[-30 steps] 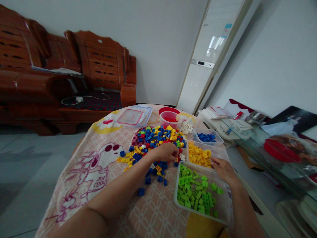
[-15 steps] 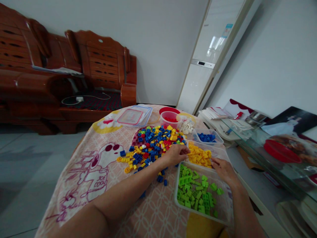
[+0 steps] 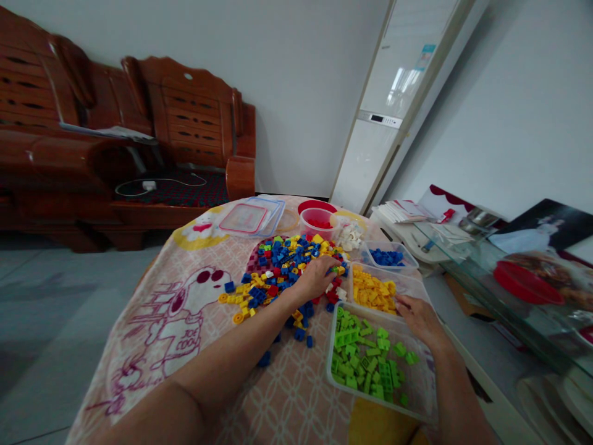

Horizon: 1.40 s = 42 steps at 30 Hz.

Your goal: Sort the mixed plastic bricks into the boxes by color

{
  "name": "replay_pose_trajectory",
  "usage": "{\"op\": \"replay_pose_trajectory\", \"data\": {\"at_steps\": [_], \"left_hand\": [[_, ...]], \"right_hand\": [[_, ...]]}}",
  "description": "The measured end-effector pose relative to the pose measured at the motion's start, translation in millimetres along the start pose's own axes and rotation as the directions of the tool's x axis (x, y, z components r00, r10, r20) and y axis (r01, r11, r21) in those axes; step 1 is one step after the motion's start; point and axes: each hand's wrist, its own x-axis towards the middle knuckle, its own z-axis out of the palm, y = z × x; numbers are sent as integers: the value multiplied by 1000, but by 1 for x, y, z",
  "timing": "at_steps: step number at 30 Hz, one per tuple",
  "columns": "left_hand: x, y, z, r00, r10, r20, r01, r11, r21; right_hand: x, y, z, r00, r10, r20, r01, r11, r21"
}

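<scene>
Brick pile point(image 3: 286, 266) lies beneath and left of the left hand point(image 3: 317, 278), the nearer hand. Right hand point(image 3: 417, 316) is at the yellow-brick box point(image 3: 408, 285). Finger closure is indeterminable on both.

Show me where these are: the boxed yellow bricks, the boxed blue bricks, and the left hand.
Yellow bricks point(image 3: 370, 289): head view, middle of the boxed pile.
Blue bricks point(image 3: 386, 258): head view, middle of their pile.
Left hand point(image 3: 315, 277): head view, back of the hand.

Loose bricks point(image 3: 288, 264) lie on the tablecloth point(image 3: 282, 402), left of containers point(image 3: 414, 388), before lids point(image 3: 245, 218).
</scene>
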Motion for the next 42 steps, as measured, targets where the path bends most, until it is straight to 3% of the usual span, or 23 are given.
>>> {"op": "replay_pose_trajectory", "data": {"at_steps": [7, 11, 15, 25, 34, 39, 42], "left_hand": [[-6, -6, 17, 968, 192, 159, -221, 957, 188], [-9, -5, 24, 958, 166, 235, -242, 905, 350], [-9, -5, 24, 951, 177, 254, -267, 884, 385], [-8, -5, 22, 958, 156, 242, -238, 903, 357], [-4, 6, 15, 961, 231, 152, -252, 959, 134], [-5, 22, 12, 914, 329, 236, -332, 943, -30], [-7, 25, 13, 906, 326, 270, -321, 945, -62]], "right_hand": [[1, 1, 1, 1000, -3, 1, 3, 1000, -24], [0, 0, 0, 1000, -9, 3, 9, 1000, -23], [0, -1, 1, 1000, -8, -4, 8, 1000, -17], [1, 2, 2, 1000, -11, -20, 11, 1000, -21], [1, 1, 1, 1000, -13, 2, 13, 1000, -24], [0, -2, -1, 1000, -10, -9, 10, 1000, -17], [0, -2, -1, 1000, -10, -24, 10, 1000, 10]]}}
